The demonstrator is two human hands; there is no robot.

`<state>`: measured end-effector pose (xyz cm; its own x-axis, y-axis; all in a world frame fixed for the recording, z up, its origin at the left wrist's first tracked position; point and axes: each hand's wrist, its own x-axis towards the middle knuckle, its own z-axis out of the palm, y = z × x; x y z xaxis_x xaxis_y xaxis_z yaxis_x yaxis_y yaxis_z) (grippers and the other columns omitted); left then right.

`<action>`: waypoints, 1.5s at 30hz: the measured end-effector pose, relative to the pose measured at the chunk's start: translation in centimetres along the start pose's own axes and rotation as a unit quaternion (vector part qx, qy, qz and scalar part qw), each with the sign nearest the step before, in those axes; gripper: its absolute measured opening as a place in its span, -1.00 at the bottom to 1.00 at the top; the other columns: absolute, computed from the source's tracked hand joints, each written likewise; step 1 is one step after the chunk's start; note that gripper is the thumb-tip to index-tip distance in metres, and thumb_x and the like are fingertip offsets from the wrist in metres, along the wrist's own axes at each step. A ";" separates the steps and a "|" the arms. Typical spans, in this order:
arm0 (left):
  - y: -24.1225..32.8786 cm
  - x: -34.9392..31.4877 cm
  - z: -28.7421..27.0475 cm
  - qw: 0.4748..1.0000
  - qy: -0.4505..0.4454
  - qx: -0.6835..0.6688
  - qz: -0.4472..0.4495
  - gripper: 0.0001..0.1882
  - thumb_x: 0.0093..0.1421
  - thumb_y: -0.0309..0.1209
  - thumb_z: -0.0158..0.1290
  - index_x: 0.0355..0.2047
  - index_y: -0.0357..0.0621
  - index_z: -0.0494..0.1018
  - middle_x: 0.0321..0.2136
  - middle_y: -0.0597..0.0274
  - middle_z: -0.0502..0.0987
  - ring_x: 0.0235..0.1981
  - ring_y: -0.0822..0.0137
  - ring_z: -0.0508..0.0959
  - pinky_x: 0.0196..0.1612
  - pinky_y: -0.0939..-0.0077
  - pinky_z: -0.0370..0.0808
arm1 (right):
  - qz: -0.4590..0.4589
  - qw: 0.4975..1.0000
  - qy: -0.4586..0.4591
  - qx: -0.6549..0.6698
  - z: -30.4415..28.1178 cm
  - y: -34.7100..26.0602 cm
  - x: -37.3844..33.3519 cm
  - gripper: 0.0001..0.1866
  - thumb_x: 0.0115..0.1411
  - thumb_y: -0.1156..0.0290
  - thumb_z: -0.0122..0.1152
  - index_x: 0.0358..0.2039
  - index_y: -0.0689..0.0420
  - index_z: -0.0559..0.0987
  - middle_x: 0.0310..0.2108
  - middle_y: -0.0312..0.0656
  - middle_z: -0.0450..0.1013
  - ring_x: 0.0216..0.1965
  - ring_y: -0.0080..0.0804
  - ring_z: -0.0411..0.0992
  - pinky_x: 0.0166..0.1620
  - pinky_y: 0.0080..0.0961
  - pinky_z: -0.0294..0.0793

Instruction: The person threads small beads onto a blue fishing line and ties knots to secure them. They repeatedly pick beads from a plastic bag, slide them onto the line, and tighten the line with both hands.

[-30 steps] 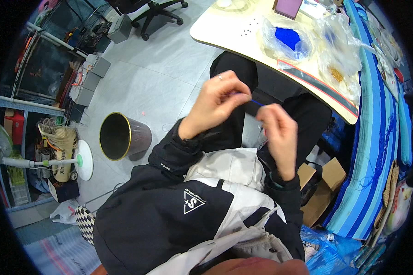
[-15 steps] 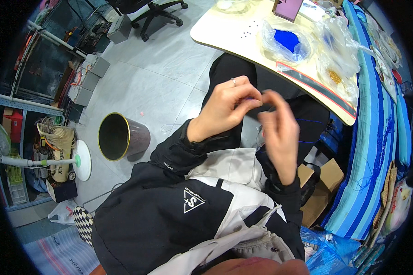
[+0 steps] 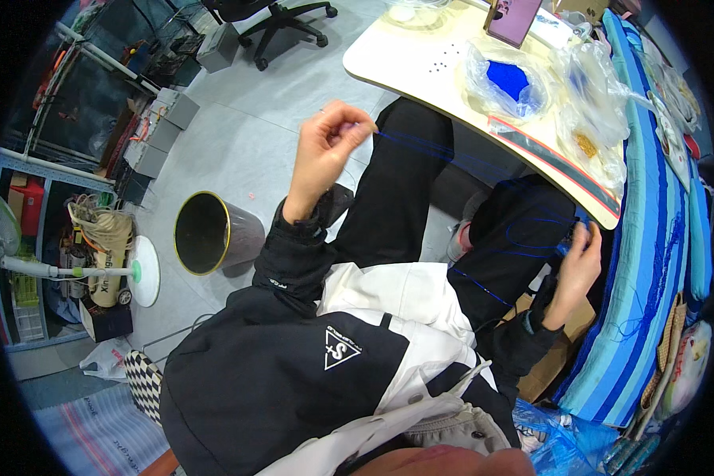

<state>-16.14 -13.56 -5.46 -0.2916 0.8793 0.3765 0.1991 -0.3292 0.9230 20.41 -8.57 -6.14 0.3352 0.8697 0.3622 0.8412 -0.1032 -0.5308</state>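
The left hand (image 3: pixel 329 147) is pinching one blue thread (image 3: pixel 484 238) with closed fingers, raised over the lap. The right hand (image 3: pixel 577 266) is gripping the thread's other part, well apart, beside the table (image 3: pixel 404 59). Two clear bags (image 3: pixel 506 79) are lying there.

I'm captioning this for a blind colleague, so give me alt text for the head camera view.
Seen from above, a seated person's raised left hand pinches a thin blue thread that runs across their lap to the right hand, low beside a striped blue cloth. A cream table holds clear bags; a black bin stands on the floor.
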 end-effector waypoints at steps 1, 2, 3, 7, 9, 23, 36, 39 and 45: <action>0.5 -0.2 0.8 1.000 -0.023 0.001 0.002 -0.99 0.14 -0.57 0.13 -0.42 -0.25 0.52 -0.51 0.44 0.42 -0.52 0.66 0.32 -0.44 0.76 0.25 | -0.082 0.994 0.003 0.066 -0.1 -1.4 -0.8 -0.62 0.26 0.32 0.10 0.05 0.22 0.47 -0.22 -0.05 0.51 -0.40 -0.42 0.48 -0.26 -0.45 0.47; 1.0 -0.5 1.8 0.999 -0.047 0.000 0.003 -0.99 0.12 -0.57 0.13 -0.43 -0.25 0.52 -0.52 0.43 0.41 -0.52 0.65 0.32 -0.45 0.76 0.25 | -0.120 0.985 -0.011 0.123 -0.2 -3.1 -2.1 -0.58 0.24 0.37 0.12 0.10 0.21 0.43 -0.16 -0.05 0.50 -0.36 -0.44 0.50 -0.26 -0.46 0.49; 1.5 -0.8 2.8 0.994 -0.103 0.034 0.008 -0.98 0.15 -0.58 0.11 -0.39 -0.25 0.52 -0.49 0.43 0.38 -0.48 0.61 0.36 -0.43 0.74 0.25 | -0.126 0.961 -0.107 0.223 -0.5 -4.8 -3.8 -0.55 0.23 0.41 0.13 0.13 0.20 0.39 -0.13 -0.06 0.48 -0.36 -0.47 0.50 -0.29 -0.50 0.49; 2.2 -1.6 5.9 0.979 -0.181 0.070 0.062 -0.98 0.12 -0.56 0.14 -0.42 -0.23 0.53 -0.50 0.38 0.39 -0.51 0.58 0.35 -0.46 0.71 0.24 | -0.134 0.817 -0.321 0.459 1.6 -10.8 -7.6 -0.81 0.26 0.50 0.08 -0.13 0.25 0.51 -0.34 -0.17 0.49 -0.50 -0.60 0.39 -0.43 -0.64 0.38; 1.9 -1.3 5.2 0.986 -0.150 0.055 0.037 -0.99 0.14 -0.56 0.13 -0.40 -0.23 0.52 -0.49 0.38 0.41 -0.48 0.59 0.37 -0.42 0.74 0.27 | -0.123 0.843 -0.303 0.427 1.5 -10.4 -7.3 -0.84 0.28 0.50 0.04 -0.42 0.26 0.52 -0.56 -0.29 0.42 -0.55 -0.65 0.32 -0.48 -0.66 0.29; 1.4 -0.5 0.9 1.000 -0.025 0.012 0.001 -0.99 0.15 -0.57 0.13 -0.42 -0.24 0.52 -0.52 0.44 0.40 -0.53 0.65 0.31 -0.47 0.75 0.22 | -0.022 0.994 0.087 0.063 -0.3 -1.6 -0.5 -0.72 0.32 0.30 0.01 -0.11 0.21 0.54 -0.38 -0.05 0.54 -0.39 -0.20 0.48 -0.24 -0.38 0.47; 0.7 -0.7 -1.8 0.996 0.058 0.064 -0.031 -0.96 0.20 -0.56 0.09 -0.35 -0.26 0.52 -0.49 0.44 0.49 -0.49 0.67 0.37 -0.37 0.80 0.31 | 0.092 0.908 0.035 0.406 0.9 0.4 -0.3 -0.76 0.33 0.31 0.03 -0.44 0.16 0.51 -0.57 -0.45 0.31 -0.60 -0.76 0.11 -0.54 -0.72 0.06; 1.3 -1.0 -2.6 0.996 0.064 0.062 0.027 -0.97 0.18 -0.56 0.10 -0.38 -0.24 0.53 -0.50 0.44 0.48 -0.52 0.66 0.33 -0.41 0.78 0.27 | 0.068 0.992 0.061 0.082 -0.3 1.4 0.8 -0.70 0.31 0.27 0.06 -0.17 0.25 0.56 -0.39 -0.23 0.56 -0.52 -0.55 0.39 -0.41 -0.62 0.38; 3.1 -2.2 5.8 0.978 -0.163 0.097 0.092 -0.95 0.08 -0.62 0.11 -0.45 -0.22 0.53 -0.55 0.32 0.41 -0.49 0.52 0.41 -0.47 0.65 0.29 | -0.114 0.835 -0.286 0.457 1.7 -8.8 -7.7 -0.59 0.25 0.47 0.06 0.12 0.17 0.39 -0.24 -0.18 0.52 -0.49 -0.57 0.40 -0.34 -0.63 0.43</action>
<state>-9.47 -14.53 -3.93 0.0731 0.8843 0.4612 0.4028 -0.4492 0.7975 9.75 -13.58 -5.56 -0.2670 0.9315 0.2472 0.0935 0.2803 -0.9553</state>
